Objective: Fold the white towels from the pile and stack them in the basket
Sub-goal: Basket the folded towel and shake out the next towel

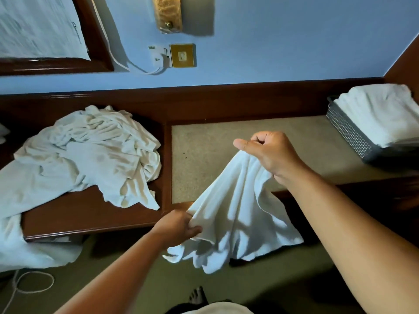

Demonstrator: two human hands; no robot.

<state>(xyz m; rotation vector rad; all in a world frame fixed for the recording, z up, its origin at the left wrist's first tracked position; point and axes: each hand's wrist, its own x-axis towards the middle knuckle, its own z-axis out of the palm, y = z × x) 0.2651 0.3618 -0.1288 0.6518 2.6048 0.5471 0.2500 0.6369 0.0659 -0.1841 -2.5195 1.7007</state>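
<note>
A white towel [233, 214] hangs in the air in front of the desk, held by both hands. My right hand [269, 152] grips its upper corner above the beige desk inlay [204, 159]. My left hand [179, 225] pinches a lower edge near the desk's front rim. The rest of the towel droops in folds below the desk edge. A crumpled pile of white towels [90, 152] lies on the dark wood surface at the left, spilling over its edge. At the far right a grey perforated basket [349, 134] holds a stack of folded white towels [381, 112].
The dark wooden desk [95, 214] runs along a blue wall with a raised back rim. A wall socket with a white cable [158, 62] sits above it. Another white cable [34, 284] loops on the carpet at lower left. A bare foot [198, 296] shows at the bottom.
</note>
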